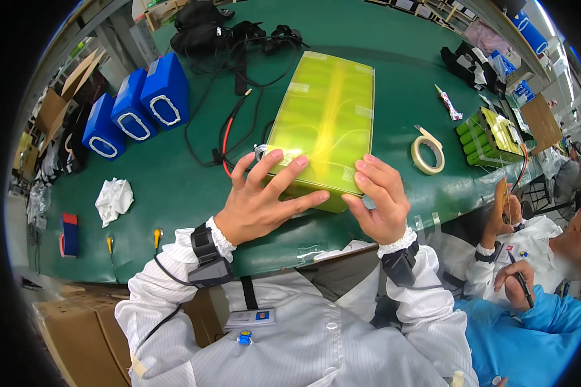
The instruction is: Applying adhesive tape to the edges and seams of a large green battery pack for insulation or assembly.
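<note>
The left hand [255,208], fingers spread, touched the glossy yellow-green rectangular pack [326,113]; the right hand [382,205] grasped its near-right corner.

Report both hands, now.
Left hand: open, fingers spread, touching the yellow-green box.
Right hand: fingers and thumb at its near right corner; cannot tell if gripping.

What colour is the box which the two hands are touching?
The box is bright yellow-green, best seen in the head view.
</note>
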Demonstrator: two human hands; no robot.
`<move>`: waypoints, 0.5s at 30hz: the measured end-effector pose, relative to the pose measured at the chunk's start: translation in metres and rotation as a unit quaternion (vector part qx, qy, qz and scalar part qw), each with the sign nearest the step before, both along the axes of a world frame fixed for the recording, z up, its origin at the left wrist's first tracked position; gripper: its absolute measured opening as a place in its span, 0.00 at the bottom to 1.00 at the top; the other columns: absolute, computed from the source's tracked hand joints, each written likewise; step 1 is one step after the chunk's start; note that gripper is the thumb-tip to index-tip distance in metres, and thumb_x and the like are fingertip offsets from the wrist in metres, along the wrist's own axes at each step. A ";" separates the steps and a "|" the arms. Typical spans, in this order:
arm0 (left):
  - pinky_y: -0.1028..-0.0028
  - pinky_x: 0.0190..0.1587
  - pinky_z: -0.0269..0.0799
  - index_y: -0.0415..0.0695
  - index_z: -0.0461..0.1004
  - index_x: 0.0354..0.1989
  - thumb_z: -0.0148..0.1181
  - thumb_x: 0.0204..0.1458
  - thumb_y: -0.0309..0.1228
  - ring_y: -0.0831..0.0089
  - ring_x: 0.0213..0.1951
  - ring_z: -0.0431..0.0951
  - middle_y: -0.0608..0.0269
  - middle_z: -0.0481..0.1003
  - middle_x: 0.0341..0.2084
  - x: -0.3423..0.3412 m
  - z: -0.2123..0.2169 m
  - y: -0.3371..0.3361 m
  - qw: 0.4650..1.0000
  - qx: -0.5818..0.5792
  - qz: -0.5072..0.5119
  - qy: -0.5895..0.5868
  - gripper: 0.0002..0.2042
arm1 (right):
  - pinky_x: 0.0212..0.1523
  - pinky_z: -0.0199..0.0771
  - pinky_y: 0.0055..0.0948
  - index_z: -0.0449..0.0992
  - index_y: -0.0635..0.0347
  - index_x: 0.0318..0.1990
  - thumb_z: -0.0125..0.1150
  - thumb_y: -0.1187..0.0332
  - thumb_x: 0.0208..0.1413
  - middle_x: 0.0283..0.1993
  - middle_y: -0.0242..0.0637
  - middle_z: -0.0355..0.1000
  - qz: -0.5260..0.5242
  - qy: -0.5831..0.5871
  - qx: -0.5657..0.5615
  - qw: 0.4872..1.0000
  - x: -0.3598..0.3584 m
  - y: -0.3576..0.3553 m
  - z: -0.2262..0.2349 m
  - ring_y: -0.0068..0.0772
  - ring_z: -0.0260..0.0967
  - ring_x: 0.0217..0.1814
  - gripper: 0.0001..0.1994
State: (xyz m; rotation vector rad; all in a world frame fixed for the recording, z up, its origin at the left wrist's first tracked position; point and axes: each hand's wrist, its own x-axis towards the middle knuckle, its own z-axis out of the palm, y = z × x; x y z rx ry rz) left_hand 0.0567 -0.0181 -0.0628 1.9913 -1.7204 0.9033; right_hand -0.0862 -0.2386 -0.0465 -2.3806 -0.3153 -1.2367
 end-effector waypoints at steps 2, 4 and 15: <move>0.53 0.71 0.41 0.84 0.76 0.55 0.66 0.52 0.39 0.61 0.69 0.56 0.69 0.64 0.66 0.001 -0.002 -0.003 0.999 -0.028 0.008 -0.021 0.23 | 0.55 0.77 0.43 0.78 0.67 0.46 0.76 0.73 0.46 0.53 0.45 0.76 -0.001 -0.004 0.001 1.000 0.000 0.000 -0.001 0.53 0.73 0.59 0.19; 0.54 0.71 0.42 0.84 0.76 0.55 0.65 0.52 0.39 0.62 0.68 0.56 0.69 0.64 0.65 0.004 -0.007 -0.004 0.998 -0.032 0.016 -0.047 0.22 | 0.56 0.77 0.43 0.78 0.67 0.46 0.76 0.73 0.46 0.53 0.45 0.76 0.000 -0.006 -0.005 1.000 0.002 0.000 -0.001 0.53 0.73 0.59 0.19; 0.54 0.68 0.44 0.87 0.73 0.58 0.59 0.56 0.41 0.64 0.68 0.56 0.72 0.63 0.67 0.008 -0.014 -0.005 0.996 -0.049 0.015 -0.070 0.22 | 0.55 0.78 0.42 0.78 0.67 0.46 0.75 0.73 0.46 0.53 0.45 0.76 -0.006 -0.007 -0.032 0.999 0.000 -0.001 0.001 0.52 0.73 0.59 0.19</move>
